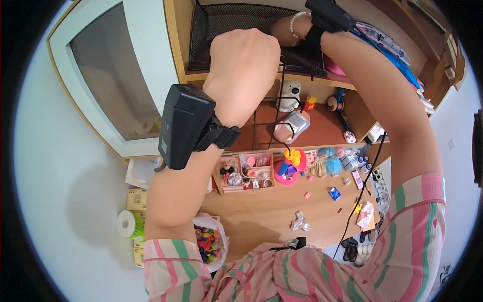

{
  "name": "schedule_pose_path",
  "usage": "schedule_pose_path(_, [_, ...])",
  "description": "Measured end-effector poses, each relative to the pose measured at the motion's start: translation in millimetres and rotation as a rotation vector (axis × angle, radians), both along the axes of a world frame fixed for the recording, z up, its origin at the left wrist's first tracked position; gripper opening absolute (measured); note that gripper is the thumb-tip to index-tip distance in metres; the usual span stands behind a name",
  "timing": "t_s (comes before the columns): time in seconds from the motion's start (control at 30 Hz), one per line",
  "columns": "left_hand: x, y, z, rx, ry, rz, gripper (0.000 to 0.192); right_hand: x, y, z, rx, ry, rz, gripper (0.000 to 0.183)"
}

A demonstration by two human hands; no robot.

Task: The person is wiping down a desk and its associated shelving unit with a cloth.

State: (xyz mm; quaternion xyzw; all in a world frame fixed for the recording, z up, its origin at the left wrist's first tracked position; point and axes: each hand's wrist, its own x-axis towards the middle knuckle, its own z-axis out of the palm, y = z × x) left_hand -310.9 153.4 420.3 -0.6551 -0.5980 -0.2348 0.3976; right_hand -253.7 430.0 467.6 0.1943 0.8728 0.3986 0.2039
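Note:
My left hand (245,56) is raised in front of a black mesh basket (226,17) on the upper shelf, its back to the camera and its fingers curled out of sight. Beside its right edge, a black wire rack with hooks (277,99) hangs before the lower shelf; whether the hand grips the rack is hidden. My right hand (285,31), with a beaded bracelet at the wrist, reaches to the mesh basket. Its fingers are hidden, so any hold cannot be told. Both wrists carry black strapped devices.
The lower shelf holds a white bear figure (289,96) and a toy car (292,127). Below, the wooden desk (260,211) bears a pink divided organizer (247,188), toys and a phone (357,179). A cabinet door (143,56) stands left; a black cable (362,192) hangs right.

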Motion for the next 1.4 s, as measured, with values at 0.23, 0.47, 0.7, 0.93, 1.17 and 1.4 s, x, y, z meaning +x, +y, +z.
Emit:
schedule_pose_path(0.23, [-4, 1, -8, -0.065, 0.023, 0.086, 0.022, 4, -5, -5, 0.073, 0.133, 0.069, 0.021])
schedule_pose_path(0.47, [2, 3, -7, -0.052, 0.011, 0.071, 0.022, 11, -23, -10, 0.18, 0.072, -0.127, 0.019])
schedule_pose_path(0.7, [-7, 2, -8, -0.055, 0.045, 0.1, 0.019, 44, -111, 4, -0.004, 0.242, 0.01, 0.02])
schedule_pose_path(0.93, [-16, 4, -13, 0.008, 0.07, 0.114, 0.01, 66, -93, -11, -0.074, 0.339, 0.066, 0.02])
schedule_pose_path(1.17, [-4, 6, -7, 0.035, 0.063, 0.045, 0.009, 91, -149, 31, -0.132, 0.325, 0.044, 0.016])
schedule_pose_path(1.4, [-9, -3, -6, -0.081, 0.012, 0.061, 0.031, 39, -75, -22, 0.193, 0.754, 0.456, 0.02])
